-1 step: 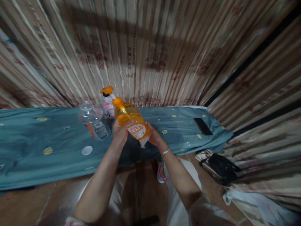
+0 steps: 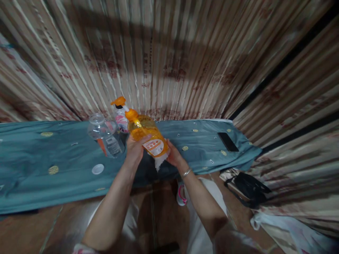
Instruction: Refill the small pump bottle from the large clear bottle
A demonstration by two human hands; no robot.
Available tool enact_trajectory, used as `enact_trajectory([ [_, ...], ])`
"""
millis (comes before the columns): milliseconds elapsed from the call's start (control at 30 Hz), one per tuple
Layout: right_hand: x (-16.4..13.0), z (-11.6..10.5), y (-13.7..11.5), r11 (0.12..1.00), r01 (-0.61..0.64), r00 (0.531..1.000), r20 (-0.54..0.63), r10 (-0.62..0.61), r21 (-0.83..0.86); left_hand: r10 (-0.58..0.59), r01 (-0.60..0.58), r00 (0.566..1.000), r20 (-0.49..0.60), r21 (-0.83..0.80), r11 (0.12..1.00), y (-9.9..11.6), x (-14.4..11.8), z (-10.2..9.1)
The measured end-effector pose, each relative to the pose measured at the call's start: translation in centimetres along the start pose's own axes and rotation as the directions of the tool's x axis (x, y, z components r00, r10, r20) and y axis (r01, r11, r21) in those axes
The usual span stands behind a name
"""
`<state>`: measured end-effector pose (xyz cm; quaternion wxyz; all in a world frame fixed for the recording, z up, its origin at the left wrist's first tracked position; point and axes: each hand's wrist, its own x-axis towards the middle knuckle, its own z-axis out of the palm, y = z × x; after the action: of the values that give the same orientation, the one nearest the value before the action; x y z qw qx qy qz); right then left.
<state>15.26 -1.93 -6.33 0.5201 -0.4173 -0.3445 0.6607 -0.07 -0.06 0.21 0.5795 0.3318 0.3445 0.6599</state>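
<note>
An orange pump bottle with amber liquid and a white label is held tilted above the cloth-covered surface, its pump head to the upper left. My left hand is closed around its near side, the thumb lying across the front. At the bottle's base, my right hand presses a white tissue against it; the right fingers are partly hidden behind the bottle. Behind the pump stands a clear bottle with a pink label and black cap. Left of my left hand is an open, clear plastic jar.
A teal patterned cloth covers the long surface. On it lie a round white lid and a black phone. A pleated curtain hangs close behind. A black bag is at the lower right.
The pump bottle has shifted very slightly left. The tissue under its base hangs a little lower, with more of its ragged edge showing.
</note>
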Motion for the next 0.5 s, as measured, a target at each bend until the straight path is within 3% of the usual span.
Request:
enact_trajectory([
  [233, -3.8, -0.7, 2.2, 1.000, -0.002, 0.991, -0.137, 0.000, -0.009, 0.058, -0.054, 0.995, -0.079, 0.048, 0.997, -0.2, -0.3, 0.4],
  [400, -5.0, -4.2, -1.4, 0.989, 0.117, 0.956, -0.262, -0.136, -0.085, 0.059, -0.052, 0.998, -0.038, 0.172, 0.984, -1.4, 0.1, 0.0],
  [500, -5.0, -6.3, -4.6, 0.953, 0.217, 0.899, -0.338, -0.280, -0.213, 0.060, -0.050, 0.997, -0.041, 0.202, 0.978, -2.5, 0.5, 0.3],
])
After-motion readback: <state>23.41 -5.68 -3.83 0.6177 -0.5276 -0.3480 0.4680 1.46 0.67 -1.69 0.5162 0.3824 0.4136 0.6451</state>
